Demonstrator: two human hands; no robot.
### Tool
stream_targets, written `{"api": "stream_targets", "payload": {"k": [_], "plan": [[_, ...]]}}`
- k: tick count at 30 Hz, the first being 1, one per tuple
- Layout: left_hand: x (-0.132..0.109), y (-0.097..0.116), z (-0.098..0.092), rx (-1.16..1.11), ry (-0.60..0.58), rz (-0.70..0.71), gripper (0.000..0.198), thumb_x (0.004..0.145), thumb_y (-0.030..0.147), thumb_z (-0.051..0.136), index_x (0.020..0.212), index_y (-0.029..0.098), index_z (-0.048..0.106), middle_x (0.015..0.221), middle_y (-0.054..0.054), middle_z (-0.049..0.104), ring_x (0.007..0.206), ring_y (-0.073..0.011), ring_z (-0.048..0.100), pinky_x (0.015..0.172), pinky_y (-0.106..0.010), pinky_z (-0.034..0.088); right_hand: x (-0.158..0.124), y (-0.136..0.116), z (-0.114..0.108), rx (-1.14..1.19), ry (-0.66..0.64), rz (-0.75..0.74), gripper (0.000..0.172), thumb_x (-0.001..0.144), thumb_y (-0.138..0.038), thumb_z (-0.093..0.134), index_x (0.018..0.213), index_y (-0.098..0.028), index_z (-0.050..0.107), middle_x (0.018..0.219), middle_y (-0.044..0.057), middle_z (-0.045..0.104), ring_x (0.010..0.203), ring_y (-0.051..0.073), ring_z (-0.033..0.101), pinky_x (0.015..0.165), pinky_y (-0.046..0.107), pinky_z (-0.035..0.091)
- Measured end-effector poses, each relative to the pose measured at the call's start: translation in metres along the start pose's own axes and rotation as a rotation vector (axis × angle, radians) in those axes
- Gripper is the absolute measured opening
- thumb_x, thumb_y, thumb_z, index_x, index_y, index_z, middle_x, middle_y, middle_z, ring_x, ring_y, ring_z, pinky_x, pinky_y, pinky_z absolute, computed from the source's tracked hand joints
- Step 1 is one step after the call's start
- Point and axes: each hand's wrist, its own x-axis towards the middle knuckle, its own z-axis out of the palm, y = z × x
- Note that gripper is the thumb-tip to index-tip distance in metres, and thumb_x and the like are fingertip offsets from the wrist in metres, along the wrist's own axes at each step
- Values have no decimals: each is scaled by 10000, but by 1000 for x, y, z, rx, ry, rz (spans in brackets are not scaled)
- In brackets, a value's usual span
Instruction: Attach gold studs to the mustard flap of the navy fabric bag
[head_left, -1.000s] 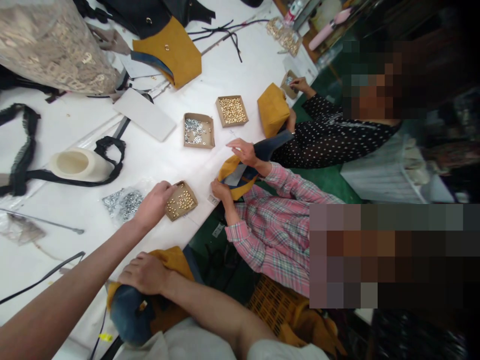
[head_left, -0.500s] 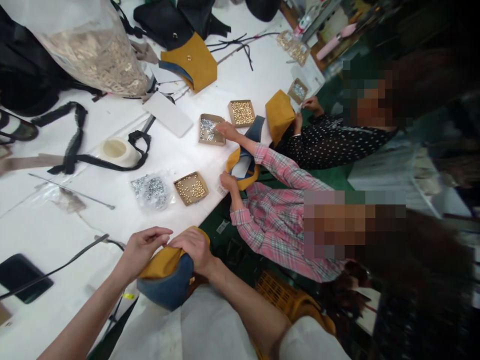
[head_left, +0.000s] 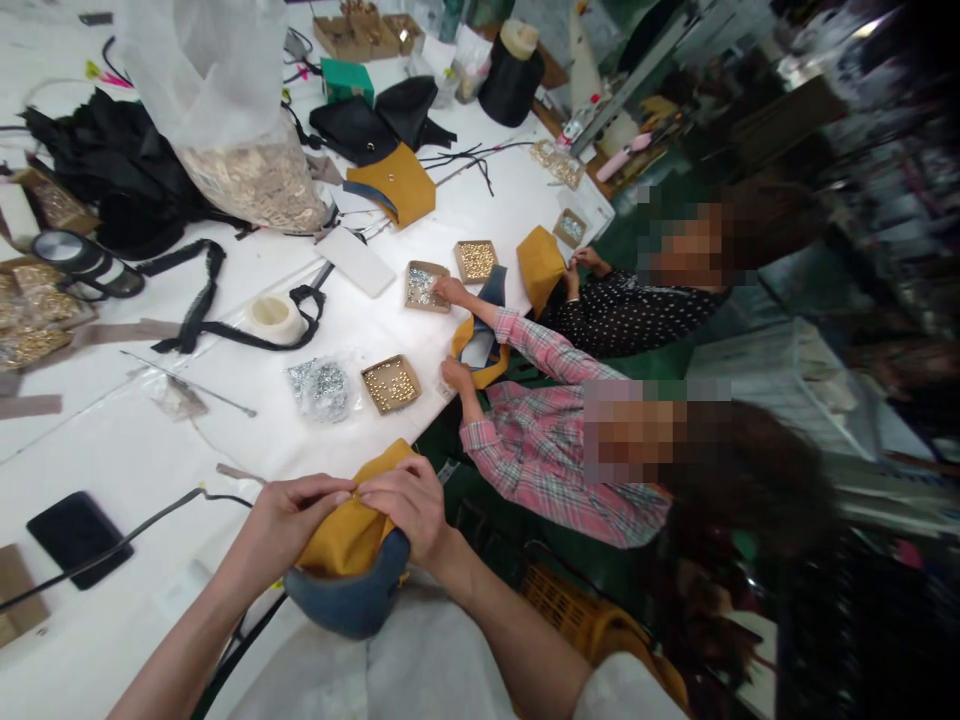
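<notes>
Both my hands are closed on a mustard-yellow and dark blue pouch (head_left: 351,570) at the near edge of the white table (head_left: 135,450). My left hand (head_left: 289,515) pinches its yellow top from the left. My right hand (head_left: 409,505) grips the same top edge from the right, fingertips meeting the left hand's. A small cardboard box of gold studs (head_left: 391,384) and a clear bag of silver parts (head_left: 321,385) lie just beyond my hands.
A person in a pink plaid shirt (head_left: 547,440) reaches into a box of silver parts (head_left: 423,286). A person in a dotted black top (head_left: 622,310) holds a yellow pouch (head_left: 538,268). A tape roll (head_left: 271,313), black straps, a black phone (head_left: 75,525) and a big plastic bag (head_left: 247,170) are on the table.
My left hand left the box of gold studs and came back to the pouch. Both hands now pinch its yellow top edge. The view has lifted toward the far table end.
</notes>
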Motion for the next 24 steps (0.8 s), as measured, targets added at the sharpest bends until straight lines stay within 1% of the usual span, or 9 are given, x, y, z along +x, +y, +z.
{"api": "stream_targets", "payload": {"k": [3,6,9,11,15,18,21,24], "plan": [[-22,16,1,48,46,70,317,968,596,858,1149,349,943,1126,-16,888,1045,-228,835,952,-250,635,4,-17,-4,-77,8,-12,248,1243,-227,487,1327,-185,717,1318,62,840,1232,177,794,1169,482,463],[-40,32,1,90,129,141,264,971,555,856,1117,355,947,1096,-19,890,997,-237,850,935,-264,670,11,-28,-11,-63,-17,-47,254,1237,-237,500,1359,-189,718,1340,68,837,1278,187,775,1152,458,530],[-53,42,1,100,192,154,230,948,544,872,1048,352,950,1055,-20,889,954,-251,859,942,-289,699,21,-36,-17,-9,-39,-59,257,1233,-247,502,1381,-195,705,1329,78,837,1241,188,785,1127,452,570],[-59,46,-1,91,208,165,215,939,531,875,1012,343,950,1040,-27,888,945,-259,863,947,-300,710,29,-42,-19,7,-46,-68,243,1231,-244,508,1370,-194,701,1316,78,839,1211,183,792,1124,453,569],[-69,51,-6,73,202,211,199,957,491,847,1018,331,949,1063,-38,888,965,-253,866,951,-286,712,42,-53,-21,20,-50,-83,216,1235,-227,513,1331,-190,703,1290,71,844,1169,167,798,1118,440,562],[-76,55,-12,69,226,205,192,956,478,850,1017,325,948,1059,-39,888,969,-244,867,928,-254,704,49,-61,-19,50,-55,-72,216,1235,-231,516,1344,-191,699,1279,70,844,1165,164,798,1117,440,559],[-80,59,-17,54,247,205,181,943,465,867,1003,315,948,1033,-41,886,948,-246,867,897,-247,707,54,-68,-16,54,-47,-72,216,1231,-229,523,1355,-195,697,1277,72,845,1165,173,800,1100,447,562],[-81,62,-19,22,251,299,130,950,437,865,994,347,947,1041,-13,887,967,-219,866,928,-210,689,60,-76,-16,47,-31,-63,226,1228,-231,520,1367,-221,697,1251,69,849,1149,184,807,1054,451,578]]}}
